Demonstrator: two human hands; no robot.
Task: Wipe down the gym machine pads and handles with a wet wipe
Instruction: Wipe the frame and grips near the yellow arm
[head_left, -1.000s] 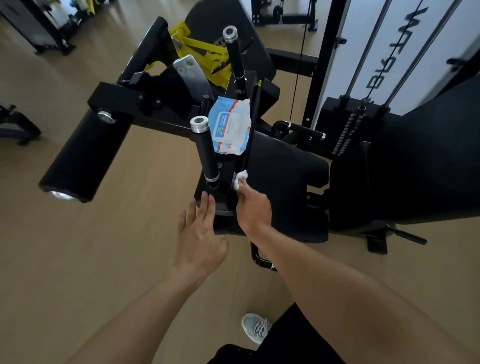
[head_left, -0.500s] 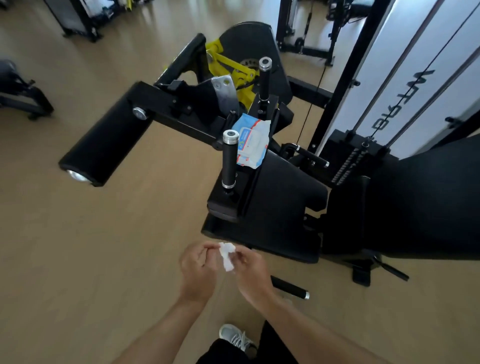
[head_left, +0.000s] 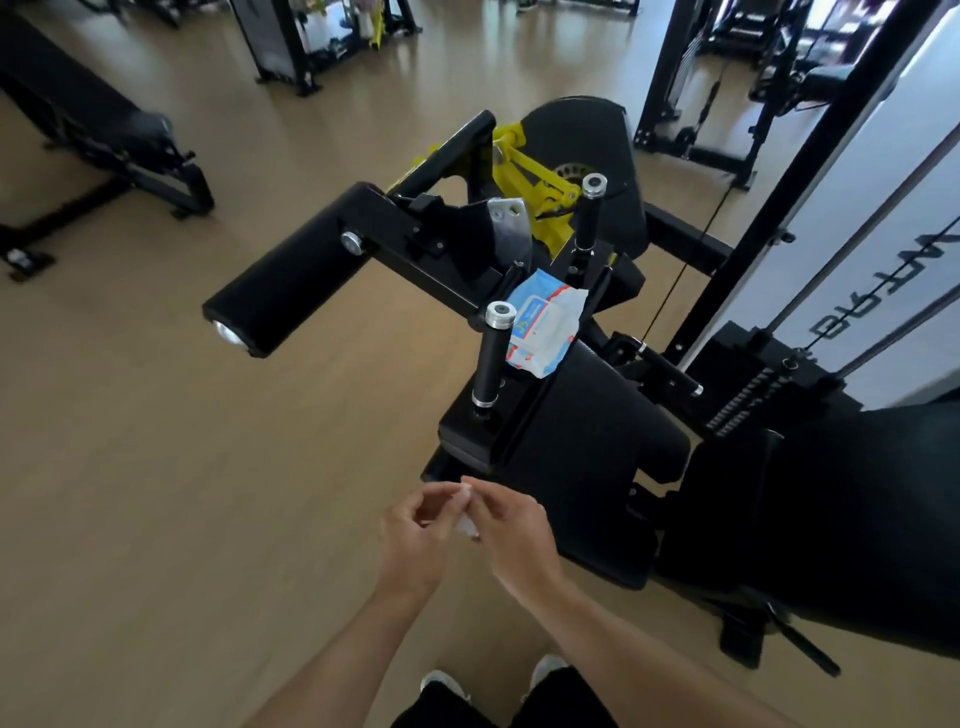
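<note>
Upright, near handle (head_left: 489, 357) beside wipe pack (head_left: 545, 325)

Left hand (head_left: 413, 535) and right hand (head_left: 511, 530) meet fingertip to fingertip, fingers curled, forearms converging.

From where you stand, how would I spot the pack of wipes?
Find the black gym machine at the centre, with two upright black handles capped in silver. The pack of wipes lies on the frame between the near handle and the far handle. It is the only white-and-blue soft packet among black parts.
</note>
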